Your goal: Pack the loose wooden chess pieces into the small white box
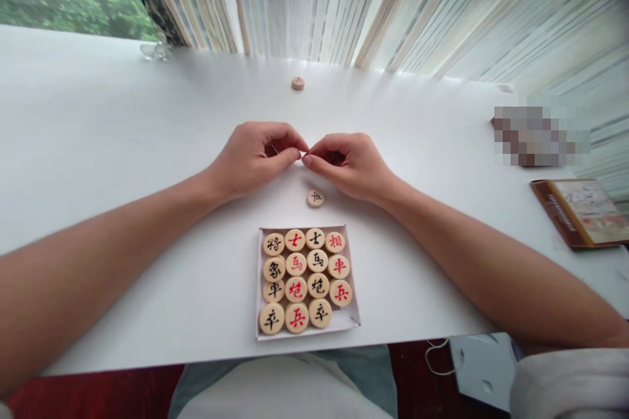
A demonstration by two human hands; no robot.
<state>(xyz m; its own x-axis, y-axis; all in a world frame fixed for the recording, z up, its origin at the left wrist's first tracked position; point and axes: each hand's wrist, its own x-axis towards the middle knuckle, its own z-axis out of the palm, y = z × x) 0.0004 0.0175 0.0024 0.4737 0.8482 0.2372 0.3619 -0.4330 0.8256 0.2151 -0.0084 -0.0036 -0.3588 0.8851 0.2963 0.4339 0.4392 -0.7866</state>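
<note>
My left hand (260,152) and my right hand (351,162) meet fingertip to fingertip above the white table. Thumb and forefinger are pinched on each; whatever lies between them is too small or hidden to make out. Just below the fingertips, a round wooden xiangqi piece (315,198) with a black character lies on the tabletop. Nearer my body sits a shallow white box (350,322) holding rows of xiangqi pieces, some lettered red, others black. A black-lettered cannon piece (318,285) is among them. Another wooden piece (297,83) rests beyond my hands, its marking unclear.
A brown-edged box or book (580,209) lies at the right, with a pixelated item (533,136) behind it. Striped curtains (314,0) hang along the back edge. A small clear object (155,51) stands at the far left. A white device (484,366) with a cord is below the table's front edge.
</note>
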